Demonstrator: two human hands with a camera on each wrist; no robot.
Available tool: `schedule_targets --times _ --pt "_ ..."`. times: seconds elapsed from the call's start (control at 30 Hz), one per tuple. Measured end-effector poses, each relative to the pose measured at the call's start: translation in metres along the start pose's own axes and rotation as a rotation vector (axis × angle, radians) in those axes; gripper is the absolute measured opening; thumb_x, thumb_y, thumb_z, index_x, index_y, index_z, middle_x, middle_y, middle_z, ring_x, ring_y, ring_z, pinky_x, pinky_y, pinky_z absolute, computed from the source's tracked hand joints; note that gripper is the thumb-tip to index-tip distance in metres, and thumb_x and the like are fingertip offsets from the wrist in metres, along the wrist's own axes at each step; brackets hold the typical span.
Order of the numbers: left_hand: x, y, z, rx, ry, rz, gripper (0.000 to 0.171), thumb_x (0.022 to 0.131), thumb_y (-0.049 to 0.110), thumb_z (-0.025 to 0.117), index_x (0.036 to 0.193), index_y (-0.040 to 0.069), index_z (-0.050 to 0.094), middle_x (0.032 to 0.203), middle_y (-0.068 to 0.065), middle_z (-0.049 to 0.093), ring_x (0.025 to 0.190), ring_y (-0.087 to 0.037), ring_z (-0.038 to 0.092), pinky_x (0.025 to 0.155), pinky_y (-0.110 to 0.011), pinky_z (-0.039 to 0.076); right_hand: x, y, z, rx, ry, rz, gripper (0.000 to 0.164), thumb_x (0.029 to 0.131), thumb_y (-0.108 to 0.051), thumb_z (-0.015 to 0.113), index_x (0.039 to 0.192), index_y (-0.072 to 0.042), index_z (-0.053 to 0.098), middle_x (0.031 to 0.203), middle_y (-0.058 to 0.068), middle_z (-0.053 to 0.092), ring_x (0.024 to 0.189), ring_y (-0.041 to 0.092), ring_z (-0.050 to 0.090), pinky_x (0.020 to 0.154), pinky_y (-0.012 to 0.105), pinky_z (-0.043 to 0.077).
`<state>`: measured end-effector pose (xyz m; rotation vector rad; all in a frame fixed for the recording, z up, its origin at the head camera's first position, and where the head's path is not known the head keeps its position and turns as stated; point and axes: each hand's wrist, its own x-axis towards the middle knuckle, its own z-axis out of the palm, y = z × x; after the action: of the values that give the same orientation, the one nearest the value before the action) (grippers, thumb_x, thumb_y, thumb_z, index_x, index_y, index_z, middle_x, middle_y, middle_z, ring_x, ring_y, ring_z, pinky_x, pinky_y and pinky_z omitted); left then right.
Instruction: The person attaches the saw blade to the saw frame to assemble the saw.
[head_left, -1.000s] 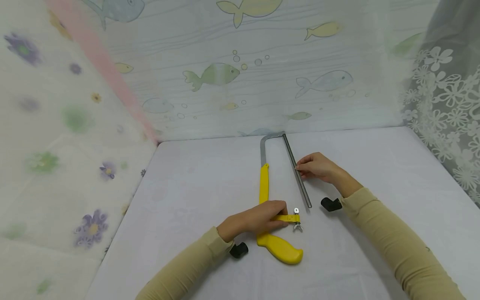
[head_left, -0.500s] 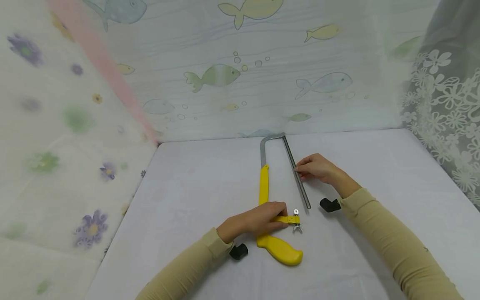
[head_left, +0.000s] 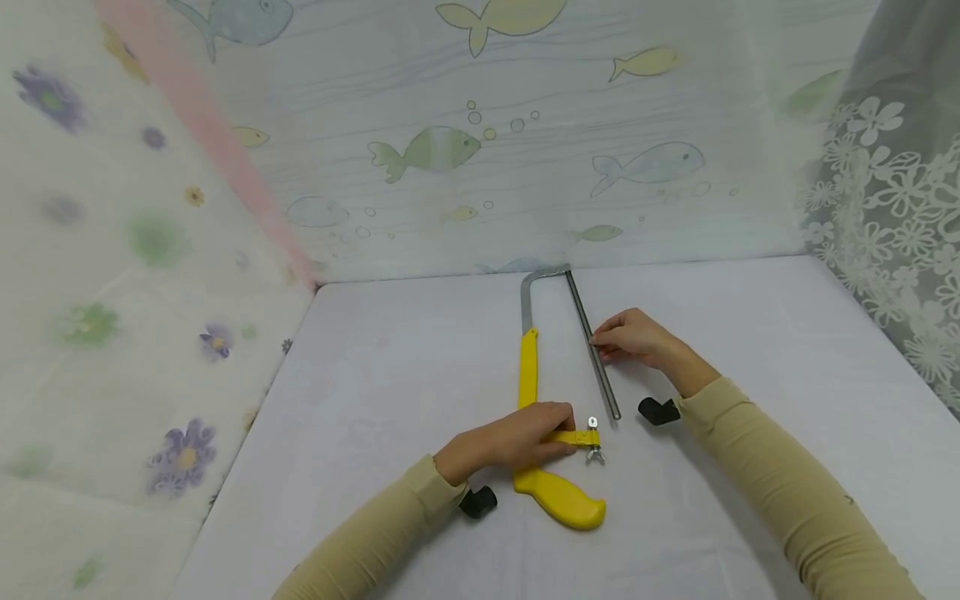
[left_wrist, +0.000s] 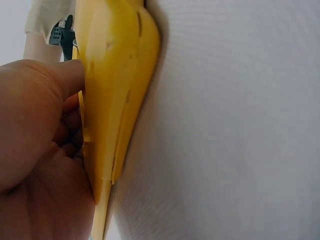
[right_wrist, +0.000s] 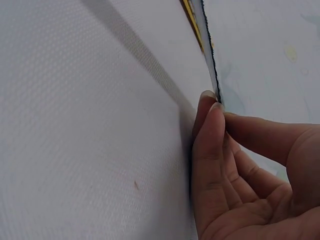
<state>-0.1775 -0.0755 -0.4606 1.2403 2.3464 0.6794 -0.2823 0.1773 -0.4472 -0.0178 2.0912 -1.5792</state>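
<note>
A hacksaw (head_left: pixel 528 367) with a yellow handle (head_left: pixel 566 500) and grey front bow lies on the white table. My left hand (head_left: pixel 521 435) grips its frame just above the handle, over the short yellow arm. That arm ends in a metal post (head_left: pixel 592 422) with a wing nut (head_left: pixel 595 455). With thumb and fingertips my right hand (head_left: pixel 633 335) pinches the saw blade (head_left: pixel 604 383) about midway. The blade's far end meets the bow's tip; its near end is loose, slightly right of the post. Blade teeth (right_wrist: pixel 212 55) show along one edge in the right wrist view.
Black wrist cameras sit under both cuffs, the left one (head_left: pixel 478 502) beside the handle and the right one (head_left: pixel 658 410) right of the blade. A fish-print curtain (head_left: pixel 450 200) hangs at the table's back edge. Floral cloths flank both sides.
The blade's near end has swung slightly left, toward the post, with the right hand still pinching it. The left hand and the saw frame stay in place.
</note>
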Motion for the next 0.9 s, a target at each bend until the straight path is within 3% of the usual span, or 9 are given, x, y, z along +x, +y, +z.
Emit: schedule_targets --times 0.6,0.9 --pt "0.001 0.0 -0.003 -0.014 0.0 -0.008 0.014 0.104 0.024 0.063 0.107 0.013 0.057 0.097 0.006 0.058 0.086 -0.007 0.051 0.077 -0.016 0.043 -0.001 -0.008 0.007 0.05 -0.005 0.049 0.044 0.102 -0.009 0.062 0.137 0.016 0.05 0.097 0.007 0.068 0.082 0.012 0.068 0.079 0.027 0.058" --pt "0.001 -0.002 -0.002 -0.01 -0.002 -0.01 0.014 0.104 0.025 0.063 0.108 0.013 0.056 0.097 0.006 0.058 0.086 -0.007 0.05 0.077 -0.016 0.042 -0.001 -0.006 0.011 0.09 -0.032 0.033 0.044 0.103 -0.007 0.06 0.137 0.018 0.048 0.1 0.009 0.067 0.082 0.013 0.068 0.079 0.026 0.058"
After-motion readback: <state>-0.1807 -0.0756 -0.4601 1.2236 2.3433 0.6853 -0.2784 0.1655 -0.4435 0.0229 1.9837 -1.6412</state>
